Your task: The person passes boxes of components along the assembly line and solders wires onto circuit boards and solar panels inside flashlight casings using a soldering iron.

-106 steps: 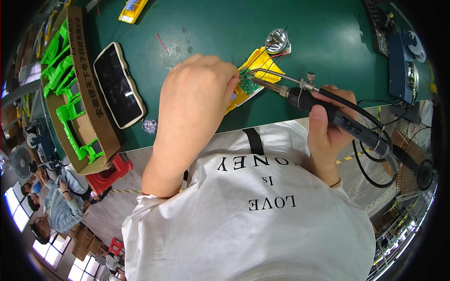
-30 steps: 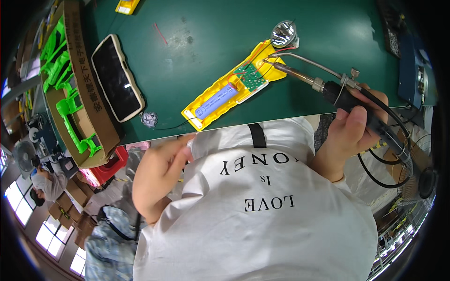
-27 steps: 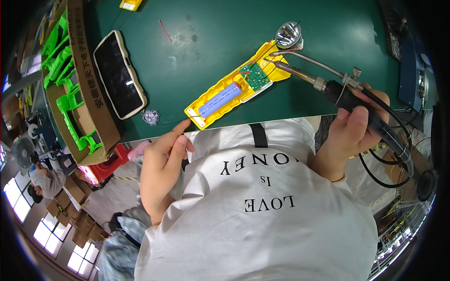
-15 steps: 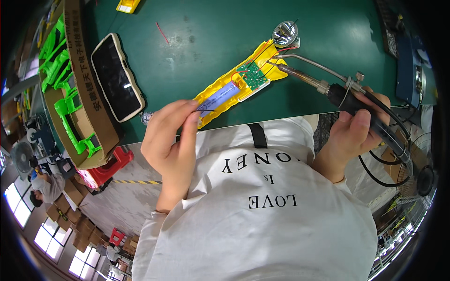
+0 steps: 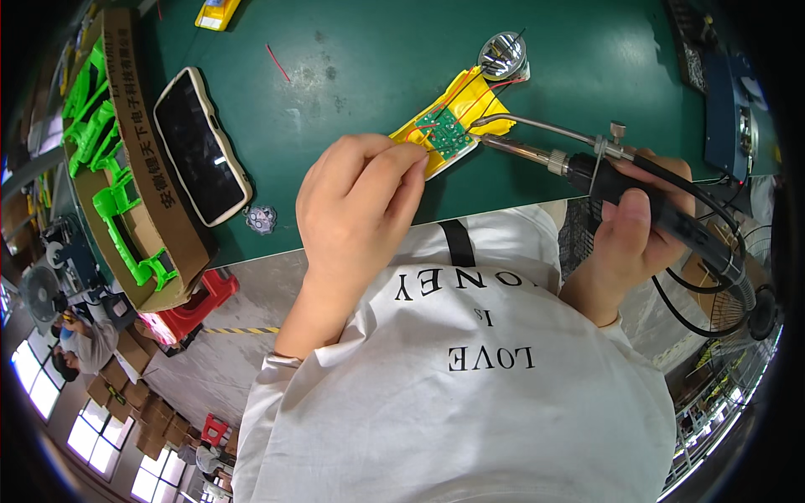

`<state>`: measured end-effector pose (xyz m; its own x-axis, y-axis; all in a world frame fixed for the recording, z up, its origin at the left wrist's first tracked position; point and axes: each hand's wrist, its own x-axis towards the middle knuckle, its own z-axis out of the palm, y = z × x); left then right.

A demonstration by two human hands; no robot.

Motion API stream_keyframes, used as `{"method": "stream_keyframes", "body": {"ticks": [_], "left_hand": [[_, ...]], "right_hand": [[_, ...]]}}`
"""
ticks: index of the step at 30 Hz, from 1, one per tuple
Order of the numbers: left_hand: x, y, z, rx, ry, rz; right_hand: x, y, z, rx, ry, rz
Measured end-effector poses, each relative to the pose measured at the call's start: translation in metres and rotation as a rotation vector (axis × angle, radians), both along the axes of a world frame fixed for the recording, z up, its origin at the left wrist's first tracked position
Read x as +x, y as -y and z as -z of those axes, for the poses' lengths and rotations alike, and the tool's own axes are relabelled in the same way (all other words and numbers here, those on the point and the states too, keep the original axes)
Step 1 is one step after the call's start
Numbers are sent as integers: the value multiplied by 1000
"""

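Observation:
A yellow plastic housing lies on the bench, holding a green circuit board with red and black wires. Wired to its far end is a round reflector lamp head. My left hand is closed in a pinch at the board's near-left edge, on a thin black wire mostly hidden by the fingers. It also covers the blue cylindrical battery. My right hand grips a soldering iron with a metal solder-feed tube clamped along it. Both tips point at the board's right edge; contact cannot be made out.
On the left stand a cardboard box of green plastic parts and a phone, with a small patterned tag nearby. A red wire scrap lies on the green bench. A blue device sits at the right edge.
My left hand has moved right and away from me, from the battery's end to the circuit board, with the wire. The iron's tip has shifted slightly toward me, to the board's edge.

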<state>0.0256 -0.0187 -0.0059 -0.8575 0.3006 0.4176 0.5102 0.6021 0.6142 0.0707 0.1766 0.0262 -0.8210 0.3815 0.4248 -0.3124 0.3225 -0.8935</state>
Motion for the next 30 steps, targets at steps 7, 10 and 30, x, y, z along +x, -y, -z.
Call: {"method": "stream_keyframes", "body": {"ticks": [7, 10, 30], "left_hand": [[-7, -5, -7, -166, -71, 45], [-7, -6, -9, -179, -71, 39], [-8, -6, -18, -235, 64, 49]], "right_hand": [[1, 5, -3, -38, 137, -48], [-3, 5, -2, 16, 67, -69], [-2, 7, 0, 11, 67, -69]]}}
